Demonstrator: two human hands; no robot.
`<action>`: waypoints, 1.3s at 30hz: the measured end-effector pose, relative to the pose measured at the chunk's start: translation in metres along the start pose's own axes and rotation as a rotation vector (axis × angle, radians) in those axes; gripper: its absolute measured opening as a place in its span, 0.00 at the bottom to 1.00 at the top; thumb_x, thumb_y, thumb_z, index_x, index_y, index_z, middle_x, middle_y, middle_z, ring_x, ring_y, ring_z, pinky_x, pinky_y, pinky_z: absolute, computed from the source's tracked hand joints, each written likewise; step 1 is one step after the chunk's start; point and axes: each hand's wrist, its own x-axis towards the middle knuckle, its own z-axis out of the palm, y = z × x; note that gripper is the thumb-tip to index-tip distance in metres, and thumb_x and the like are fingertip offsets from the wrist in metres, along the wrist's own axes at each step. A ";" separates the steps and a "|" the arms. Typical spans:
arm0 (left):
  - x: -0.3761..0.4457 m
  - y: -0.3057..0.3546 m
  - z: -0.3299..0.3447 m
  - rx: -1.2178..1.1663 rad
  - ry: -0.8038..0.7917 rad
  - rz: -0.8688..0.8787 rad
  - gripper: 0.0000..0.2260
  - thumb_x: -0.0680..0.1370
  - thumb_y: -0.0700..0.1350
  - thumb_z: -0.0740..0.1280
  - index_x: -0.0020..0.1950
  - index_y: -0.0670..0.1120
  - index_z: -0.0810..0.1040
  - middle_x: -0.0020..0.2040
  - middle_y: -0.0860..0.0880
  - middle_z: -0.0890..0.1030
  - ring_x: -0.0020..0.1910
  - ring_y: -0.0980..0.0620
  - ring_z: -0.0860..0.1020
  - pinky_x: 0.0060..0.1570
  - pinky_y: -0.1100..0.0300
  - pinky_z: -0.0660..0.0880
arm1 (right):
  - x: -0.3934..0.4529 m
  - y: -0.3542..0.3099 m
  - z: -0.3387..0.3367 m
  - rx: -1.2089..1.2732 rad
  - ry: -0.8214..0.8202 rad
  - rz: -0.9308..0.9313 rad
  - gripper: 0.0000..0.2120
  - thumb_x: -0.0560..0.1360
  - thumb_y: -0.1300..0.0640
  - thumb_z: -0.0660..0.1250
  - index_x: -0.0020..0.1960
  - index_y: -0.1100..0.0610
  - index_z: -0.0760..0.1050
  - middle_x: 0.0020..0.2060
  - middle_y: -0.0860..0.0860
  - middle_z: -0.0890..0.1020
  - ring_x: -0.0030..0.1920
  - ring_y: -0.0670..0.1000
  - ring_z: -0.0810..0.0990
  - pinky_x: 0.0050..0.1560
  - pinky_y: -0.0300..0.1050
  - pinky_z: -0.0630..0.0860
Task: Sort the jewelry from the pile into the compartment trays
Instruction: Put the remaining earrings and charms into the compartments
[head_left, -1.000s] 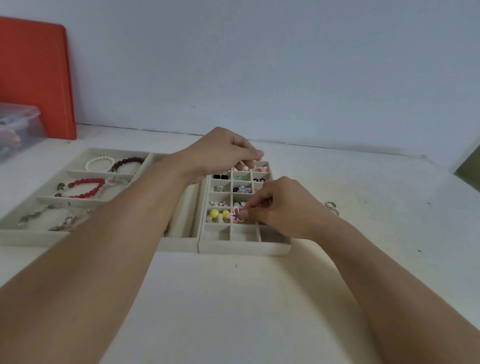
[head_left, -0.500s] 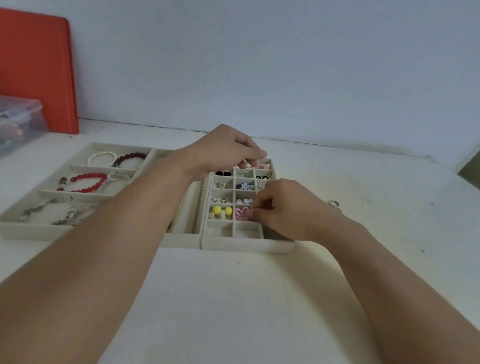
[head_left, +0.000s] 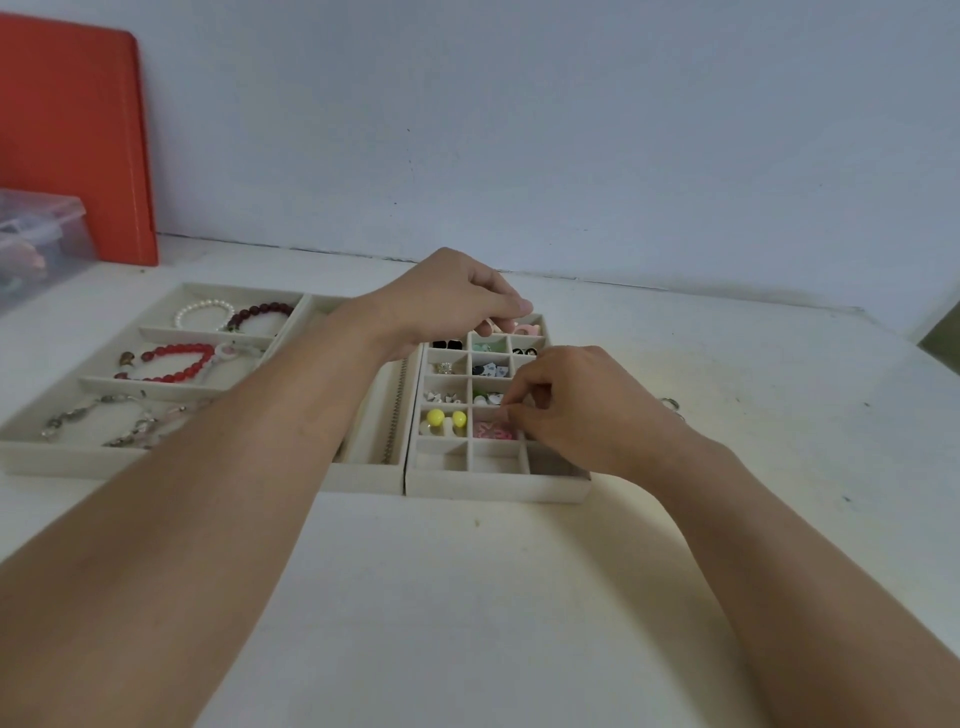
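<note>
We are looking down at a cream fabric-lined tray of small square compartments (head_left: 498, 488) at the centre of the frame, most of its cells already holding earrings. Our right hand (head_left: 582, 410) hovers over the tray's right side, thumb and forefinger drawn together just above the pink flower-shaped earring (head_left: 493, 430), which lies in the middle cell of the second row from the near edge. Whether the fingertips touch the piece or have let it go, we cannot tell; they are curled close, as if settling it flat so it stays inside its own cell beside the pair of yellow round studs (head_left: 445, 417).

Our left hand (head_left: 452, 301) reaches across to the far row of the same tray, fingers curled with thumb and forefinger pinched low over a pale pink ring-like piece (head_left: 524, 328). The knuckles hide the contact, so we cannot say if anything is gripped. We judge it is steadying or seating that item.

At the left of the frame a wider cream tray with long compartments (head_left: 31, 457) keeps the red bead bracelet (head_left: 176, 361) and its neighbours stretched out. A small silver ring (head_left: 670, 402) waits on the white tabletop (head_left: 467, 597) to the right, seemingly not yet sorted.
</note>
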 end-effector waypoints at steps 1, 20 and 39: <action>0.000 0.000 0.000 0.001 -0.001 0.001 0.07 0.76 0.50 0.74 0.47 0.47 0.86 0.42 0.53 0.86 0.38 0.59 0.78 0.37 0.66 0.72 | 0.000 0.000 0.000 0.013 0.008 -0.001 0.04 0.75 0.53 0.71 0.43 0.50 0.85 0.32 0.42 0.75 0.35 0.42 0.72 0.34 0.37 0.63; 0.000 -0.001 0.000 0.013 -0.004 0.006 0.07 0.76 0.51 0.74 0.47 0.49 0.86 0.41 0.54 0.86 0.38 0.60 0.79 0.42 0.63 0.75 | -0.001 0.010 -0.022 0.080 0.008 0.110 0.05 0.76 0.50 0.71 0.42 0.47 0.84 0.36 0.46 0.81 0.38 0.45 0.76 0.38 0.37 0.70; 0.000 -0.004 0.013 0.008 -0.024 0.004 0.06 0.75 0.50 0.75 0.46 0.47 0.86 0.40 0.54 0.86 0.37 0.60 0.78 0.39 0.63 0.72 | 0.002 0.097 -0.030 0.049 0.012 0.546 0.11 0.77 0.44 0.70 0.55 0.49 0.83 0.41 0.45 0.84 0.39 0.41 0.79 0.44 0.41 0.74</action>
